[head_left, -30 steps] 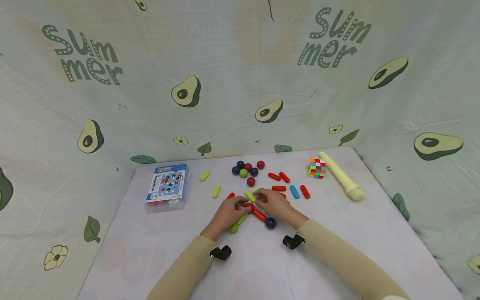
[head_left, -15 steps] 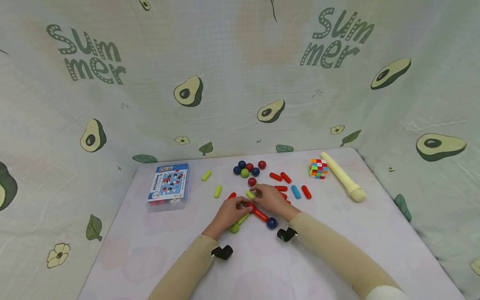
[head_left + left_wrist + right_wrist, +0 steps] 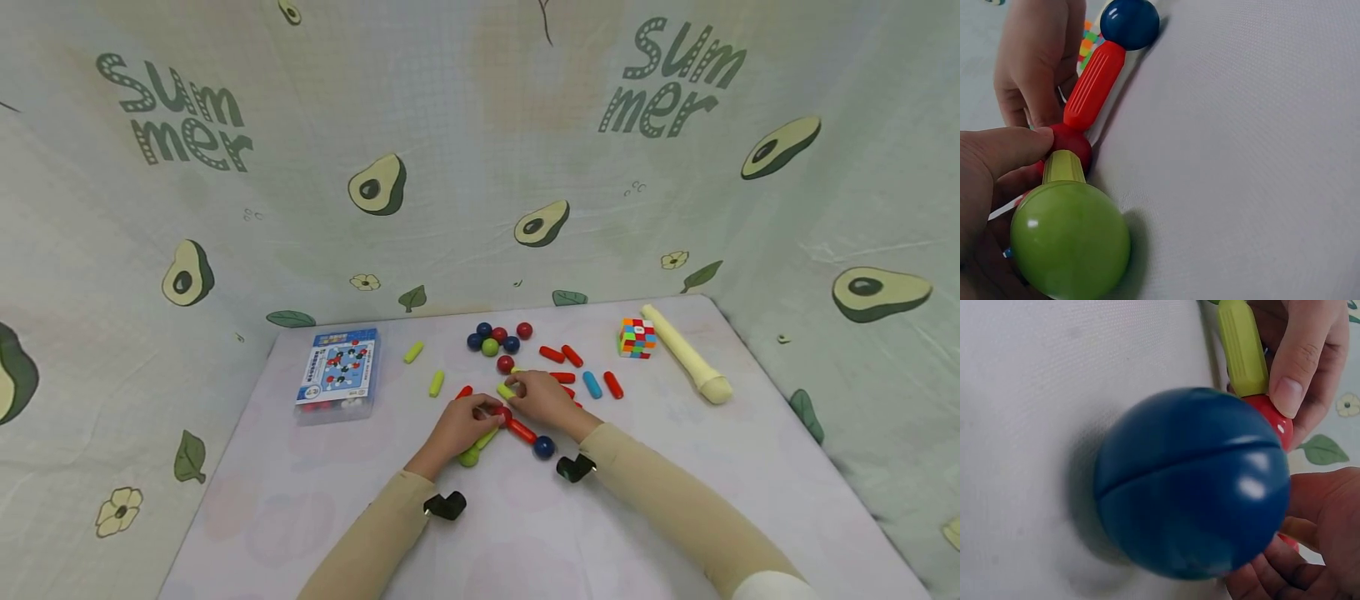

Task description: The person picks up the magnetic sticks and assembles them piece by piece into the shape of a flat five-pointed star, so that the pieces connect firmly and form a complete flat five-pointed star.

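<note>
In the head view my left hand (image 3: 463, 429) pinches a red ball (image 3: 503, 415) between thumb and fingers. Joined to that ball are a red stick (image 3: 1094, 87), which ends in a dark blue ball (image 3: 543, 447), and a yellow-green stick (image 3: 1242, 347), which ends in a green ball (image 3: 1071, 240). My right hand (image 3: 546, 400) holds another yellow-green stick (image 3: 505, 391) by its fingertips, just beyond the red ball. In the right wrist view, the blue ball hides part of the right hand's fingers (image 3: 1266, 575).
Several red sticks (image 3: 613, 385) and a blue stick (image 3: 592, 385) lie to the right. Loose balls (image 3: 490, 347) cluster at the back, two yellow-green sticks (image 3: 437, 383) at left. A boxed set (image 3: 337, 375), puzzle cube (image 3: 637, 338) and cream-coloured rod (image 3: 686, 354) stand farther out.
My right hand has shifted slightly left onto the yellow-green stick, whose angle has changed a little. My left hand keeps its grip on the red ball.
</note>
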Demonstrator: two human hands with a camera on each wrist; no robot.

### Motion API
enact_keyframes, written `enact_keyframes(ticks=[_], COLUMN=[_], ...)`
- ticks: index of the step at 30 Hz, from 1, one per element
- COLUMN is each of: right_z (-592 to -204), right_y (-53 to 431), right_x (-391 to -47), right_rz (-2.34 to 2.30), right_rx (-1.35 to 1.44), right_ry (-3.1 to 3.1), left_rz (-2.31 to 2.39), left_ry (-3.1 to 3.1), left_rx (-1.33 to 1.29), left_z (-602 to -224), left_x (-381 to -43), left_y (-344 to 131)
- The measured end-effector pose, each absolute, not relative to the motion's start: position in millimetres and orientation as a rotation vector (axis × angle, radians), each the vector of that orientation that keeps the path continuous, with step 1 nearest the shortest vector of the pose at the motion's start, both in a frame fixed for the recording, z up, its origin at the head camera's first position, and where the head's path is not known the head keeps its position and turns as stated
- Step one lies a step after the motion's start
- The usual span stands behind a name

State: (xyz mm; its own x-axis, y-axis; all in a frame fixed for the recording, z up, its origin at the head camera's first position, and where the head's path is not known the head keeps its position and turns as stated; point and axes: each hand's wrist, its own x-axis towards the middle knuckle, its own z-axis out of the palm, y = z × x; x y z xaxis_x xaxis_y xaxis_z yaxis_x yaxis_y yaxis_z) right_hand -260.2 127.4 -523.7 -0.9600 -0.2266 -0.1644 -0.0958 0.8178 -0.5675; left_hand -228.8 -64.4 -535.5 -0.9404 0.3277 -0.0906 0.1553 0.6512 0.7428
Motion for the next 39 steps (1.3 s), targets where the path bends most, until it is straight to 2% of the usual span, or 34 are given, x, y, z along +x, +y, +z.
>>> enact_keyframes(ticks=[16,39], right_z=[-518.3,-505.5], right_y=[136.7,173.3], right_x=[-252.0,-228.6], right_rz=[-0.791,-0.875], right_rx=[-0.3,-0.331], right_ry=[2.725,2.764], left_rz=[1.094,1.067], left_ry=[2.678,2.78], left_rx=[0.457,0.375], left_z=[-535.9,-533.1], left_x=[-230.4,-236.2], left_y=[-61.8,-60.0])
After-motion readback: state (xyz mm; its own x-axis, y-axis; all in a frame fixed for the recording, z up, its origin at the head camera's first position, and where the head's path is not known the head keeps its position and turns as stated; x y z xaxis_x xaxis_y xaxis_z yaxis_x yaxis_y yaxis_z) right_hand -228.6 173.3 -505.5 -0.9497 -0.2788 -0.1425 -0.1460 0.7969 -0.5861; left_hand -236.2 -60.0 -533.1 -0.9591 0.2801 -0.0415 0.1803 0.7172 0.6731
